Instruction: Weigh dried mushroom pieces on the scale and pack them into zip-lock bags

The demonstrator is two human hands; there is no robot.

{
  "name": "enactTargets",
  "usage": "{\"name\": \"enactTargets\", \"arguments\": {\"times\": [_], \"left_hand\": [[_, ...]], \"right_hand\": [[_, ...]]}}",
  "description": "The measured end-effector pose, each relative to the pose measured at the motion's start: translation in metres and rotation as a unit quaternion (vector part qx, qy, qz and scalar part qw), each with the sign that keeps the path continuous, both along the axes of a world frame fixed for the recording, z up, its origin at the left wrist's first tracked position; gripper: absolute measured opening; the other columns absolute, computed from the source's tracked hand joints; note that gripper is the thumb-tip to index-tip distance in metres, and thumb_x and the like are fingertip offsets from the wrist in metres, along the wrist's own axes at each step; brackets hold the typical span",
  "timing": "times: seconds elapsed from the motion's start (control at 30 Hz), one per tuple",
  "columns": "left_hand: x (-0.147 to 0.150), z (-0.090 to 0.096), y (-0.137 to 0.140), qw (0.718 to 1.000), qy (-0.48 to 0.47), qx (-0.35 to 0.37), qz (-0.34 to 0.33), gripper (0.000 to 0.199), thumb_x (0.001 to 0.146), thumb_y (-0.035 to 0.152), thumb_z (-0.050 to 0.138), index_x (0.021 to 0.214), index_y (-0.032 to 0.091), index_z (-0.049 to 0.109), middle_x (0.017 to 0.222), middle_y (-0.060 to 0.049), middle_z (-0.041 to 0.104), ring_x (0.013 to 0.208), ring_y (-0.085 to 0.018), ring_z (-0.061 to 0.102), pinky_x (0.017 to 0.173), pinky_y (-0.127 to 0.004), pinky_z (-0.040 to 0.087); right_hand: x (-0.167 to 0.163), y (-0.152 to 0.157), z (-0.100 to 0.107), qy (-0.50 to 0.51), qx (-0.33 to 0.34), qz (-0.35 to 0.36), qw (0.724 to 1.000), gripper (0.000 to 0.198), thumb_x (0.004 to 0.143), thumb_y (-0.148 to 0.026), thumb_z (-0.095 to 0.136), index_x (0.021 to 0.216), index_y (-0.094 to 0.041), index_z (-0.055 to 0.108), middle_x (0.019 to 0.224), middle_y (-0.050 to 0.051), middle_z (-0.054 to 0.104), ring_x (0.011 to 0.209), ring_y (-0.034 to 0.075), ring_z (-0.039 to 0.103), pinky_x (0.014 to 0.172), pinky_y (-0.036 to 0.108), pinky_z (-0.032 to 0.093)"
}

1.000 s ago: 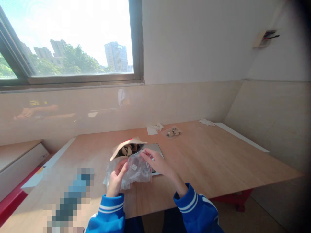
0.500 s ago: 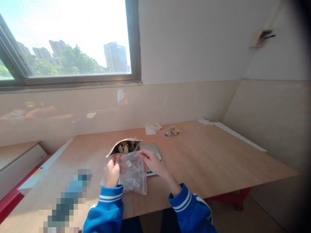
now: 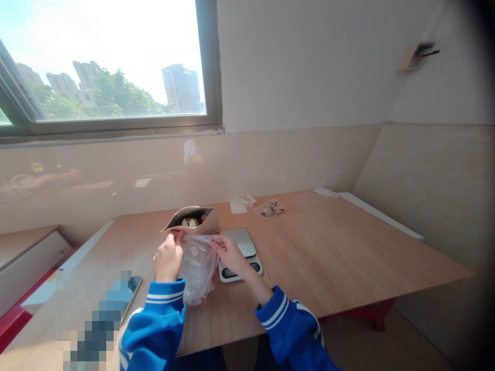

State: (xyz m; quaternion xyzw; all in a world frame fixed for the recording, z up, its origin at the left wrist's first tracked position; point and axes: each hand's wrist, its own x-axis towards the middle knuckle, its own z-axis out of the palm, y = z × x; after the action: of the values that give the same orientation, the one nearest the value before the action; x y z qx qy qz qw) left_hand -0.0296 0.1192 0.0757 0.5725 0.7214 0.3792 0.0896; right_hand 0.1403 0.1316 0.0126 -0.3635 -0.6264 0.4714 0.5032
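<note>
A clear zip-lock bag [image 3: 197,270] with red edging and a small pale label hangs between my two hands. My left hand [image 3: 169,257] is closed on its upper left part. At the upper right corner, my right hand [image 3: 228,253] pinches the bag. Just behind it stands an open brown paper bag [image 3: 209,220] with light, chunky pieces [image 3: 190,222] inside; I cannot tell their kind. To the right, partly behind my right hand and forearm, lies a white kitchen scale [image 3: 240,242] with a silver plate.
Farther back on the wooden table [image 3: 328,247] lies a clear bag of small pieces [image 3: 273,208], beside crumpled white paper [image 3: 246,200]. A pixelated phone-like object [image 3: 102,319] lies at the left. The wall and window [image 3: 116,67] rise behind the table.
Both hands have moved left with the zip-lock bag, uncovering more of the scale. The paper bag now sits farther back and slightly left. The view has shifted a little.
</note>
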Motion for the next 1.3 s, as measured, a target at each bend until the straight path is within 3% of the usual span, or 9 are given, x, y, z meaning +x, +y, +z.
{"name": "enactTargets", "arguments": {"times": [0.17, 0.3, 0.4, 0.5, 0.7, 0.9, 0.97, 1.13, 1.3], "left_hand": [[-0.009, 0.010, 0.026, 0.996, 0.071, -0.044, 0.044, 0.034, 0.093, 0.040, 0.033, 0.088, 0.014, 0.054, 0.085, -0.020, 0.068, 0.089, -0.035, 0.066, 0.078, -0.049, 0.046], [-0.024, -0.006, 0.035, 0.990, 0.086, -0.082, 0.074, 0.020, 0.087, 0.022, 0.041, 0.091, 0.008, 0.054, 0.082, -0.023, 0.067, 0.081, -0.035, 0.067, 0.071, -0.046, 0.048], [-0.029, -0.022, 0.028, 0.989, 0.094, -0.072, 0.086, 0.025, 0.081, 0.010, 0.041, 0.101, 0.007, 0.055, 0.097, -0.025, 0.064, 0.092, -0.035, 0.065, 0.077, -0.045, 0.047], [-0.022, -0.031, 0.016, 0.985, 0.106, -0.006, 0.136, 0.034, 0.082, 0.012, 0.039, 0.113, 0.010, 0.053, 0.120, -0.025, 0.054, 0.116, -0.038, 0.052, 0.093, -0.050, 0.039], [-0.005, -0.040, -0.006, 0.991, 0.065, 0.100, 0.064, 0.028, 0.085, 0.023, 0.040, 0.106, 0.020, 0.058, 0.121, -0.014, 0.058, 0.117, -0.032, 0.051, 0.103, -0.049, 0.035], [0.004, -0.089, -0.022, 0.998, 0.053, 0.022, 0.023, 0.023, 0.080, 0.025, 0.045, 0.092, 0.023, 0.065, 0.102, -0.014, 0.067, 0.109, -0.034, 0.056, 0.099, -0.056, 0.035], [0.015, -0.097, -0.026, 0.995, 0.086, 0.007, 0.044, 0.022, 0.078, 0.021, 0.047, 0.089, 0.022, 0.066, 0.094, -0.014, 0.068, 0.114, -0.037, 0.053, 0.100, -0.061, 0.031], [0.045, -0.083, -0.035, 0.983, 0.154, 0.082, 0.051, 0.035, 0.083, 0.018, 0.041, 0.110, 0.014, 0.063, 0.136, -0.019, 0.052, 0.137, -0.038, 0.031, 0.106, -0.061, 0.024], [0.069, -0.066, -0.049, 0.980, -0.018, 0.130, -0.148, 0.033, 0.090, 0.029, 0.045, 0.120, 0.021, 0.054, 0.140, -0.013, 0.049, 0.133, -0.030, 0.041, 0.109, -0.054, 0.030]], "right_hand": [[-0.015, 0.007, -0.005, -0.020, -0.005, -0.038, 0.999, 0.038, 0.095, -0.054, 0.034, 0.107, -0.020, 0.047, 0.088, 0.005, 0.063, 0.081, 0.016, 0.061, 0.072, 0.029, 0.048], [0.002, 0.018, -0.011, -0.061, 0.072, -0.134, 0.986, 0.027, 0.096, -0.041, 0.037, 0.104, -0.021, 0.053, 0.105, 0.009, 0.062, 0.100, 0.019, 0.057, 0.091, 0.034, 0.045], [0.045, 0.043, -0.021, -0.135, 0.139, -0.263, 0.945, 0.023, 0.093, -0.028, 0.039, 0.093, -0.020, 0.060, 0.099, 0.009, 0.063, 0.101, 0.022, 0.054, 0.096, 0.039, 0.040], [0.101, 0.077, -0.035, -0.249, 0.125, -0.387, 0.879, 0.028, 0.088, -0.016, 0.036, 0.099, -0.016, 0.063, 0.105, 0.013, 0.062, 0.106, 0.024, 0.053, 0.098, 0.041, 0.038], [0.169, 0.115, -0.074, -0.352, 0.049, -0.406, 0.842, 0.044, 0.082, -0.012, 0.043, 0.125, -0.011, 0.054, 0.132, 0.018, 0.051, 0.124, 0.028, 0.042, 0.103, 0.041, 0.030], [0.174, 0.119, -0.093, -0.376, 0.015, -0.416, 0.828, 0.021, 0.087, -0.020, 0.046, 0.099, -0.016, 0.064, 0.110, 0.016, 0.060, 0.109, 0.028, 0.049, 0.094, 0.041, 0.032], [0.173, 0.119, -0.092, -0.363, 0.027, -0.419, 0.832, 0.017, 0.088, -0.022, 0.047, 0.091, -0.017, 0.063, 0.104, 0.014, 0.061, 0.105, 0.026, 0.051, 0.092, 0.041, 0.032], [0.173, 0.108, -0.066, -0.292, 0.083, -0.463, 0.833, 0.020, 0.094, -0.024, 0.037, 0.093, -0.016, 0.055, 0.099, 0.014, 0.064, 0.099, 0.025, 0.055, 0.092, 0.043, 0.034], [0.150, 0.053, -0.015, -0.068, 0.174, -0.527, 0.829, 0.023, 0.096, -0.038, 0.038, 0.101, -0.018, 0.047, 0.092, 0.010, 0.062, 0.083, 0.020, 0.060, 0.073, 0.033, 0.045]]}}
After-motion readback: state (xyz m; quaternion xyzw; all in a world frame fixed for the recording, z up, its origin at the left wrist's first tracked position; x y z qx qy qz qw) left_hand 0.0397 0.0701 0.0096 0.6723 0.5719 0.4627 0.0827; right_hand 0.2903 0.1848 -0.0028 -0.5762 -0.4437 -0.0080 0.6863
